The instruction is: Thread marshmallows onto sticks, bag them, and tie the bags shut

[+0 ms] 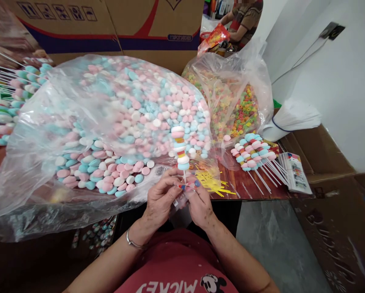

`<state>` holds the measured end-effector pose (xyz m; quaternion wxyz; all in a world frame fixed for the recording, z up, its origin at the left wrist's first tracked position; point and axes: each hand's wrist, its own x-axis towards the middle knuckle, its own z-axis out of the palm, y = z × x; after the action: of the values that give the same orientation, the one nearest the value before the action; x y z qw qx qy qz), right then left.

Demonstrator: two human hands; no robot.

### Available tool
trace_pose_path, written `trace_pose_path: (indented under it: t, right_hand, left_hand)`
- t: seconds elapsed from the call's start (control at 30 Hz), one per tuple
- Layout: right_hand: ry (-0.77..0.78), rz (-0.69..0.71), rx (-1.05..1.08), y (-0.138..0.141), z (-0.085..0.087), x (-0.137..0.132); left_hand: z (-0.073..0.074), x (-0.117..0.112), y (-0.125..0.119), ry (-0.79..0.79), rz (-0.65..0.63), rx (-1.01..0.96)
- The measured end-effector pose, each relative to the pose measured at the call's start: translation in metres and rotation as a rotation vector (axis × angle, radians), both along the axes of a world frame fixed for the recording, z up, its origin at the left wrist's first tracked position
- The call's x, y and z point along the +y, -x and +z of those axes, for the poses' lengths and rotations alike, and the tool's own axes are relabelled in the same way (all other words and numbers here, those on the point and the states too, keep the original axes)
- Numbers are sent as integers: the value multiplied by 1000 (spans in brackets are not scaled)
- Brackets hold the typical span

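Note:
In front of my chest a marshmallow skewer (181,150) stands nearly upright, pink, white and blue sweets alternating with orange and red gummy rings on a white stick. My left hand (159,197) is closed, its fingertips pinching around the lower stick. My right hand (200,203), also closed, pinches a small clear printed plastic packet (180,200) at the same spot. Fingers partly hide the stick's lower end and the packet. Yellow twist ties (213,183) lie just right of my hands.
A large clear bag of marshmallows (133,101) spreads across the left, with loose marshmallows (99,169) at its mouth. Behind right sits a bag of gummy rings (237,106). Finished skewers (254,152) lie beside a stack of printed packets (295,173). Cardboard boxes (158,24) stand behind; another person (246,20) is farther back.

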<state>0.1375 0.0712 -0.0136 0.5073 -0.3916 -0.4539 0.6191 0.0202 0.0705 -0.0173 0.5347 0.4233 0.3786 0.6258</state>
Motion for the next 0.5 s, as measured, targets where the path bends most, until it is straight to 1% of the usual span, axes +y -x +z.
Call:
trace_pose_path:
  t: [0.07, 0.1, 0.17, 0.27, 0.33, 0.4, 0.5]
  right_hand:
    - [90, -49, 126, -3, -1, 2]
    - [113, -82, 153, -7, -1, 3]
    - [107, -147, 128, -17, -1, 7]
    - [-12, -219, 47, -32, -1, 12]
    - [-101, -223, 7, -39, 1, 12]
    - [-172, -199, -28, -44, 6, 10]
    - [-257, -166, -175, -48, 20, 5]
  left_hand:
    - [1, 2, 6, -24, 66, 15]
    - [2, 2, 10, -20, 85, 21]
    - [2, 3, 16, 44, 91, 19]
    - [1, 2, 23, 183, 36, 11]
    - [0, 1, 24, 231, 2, 37]
    - [-1, 2, 25, 231, 1, 107]
    - [-2, 3, 25, 159, 42, 316]
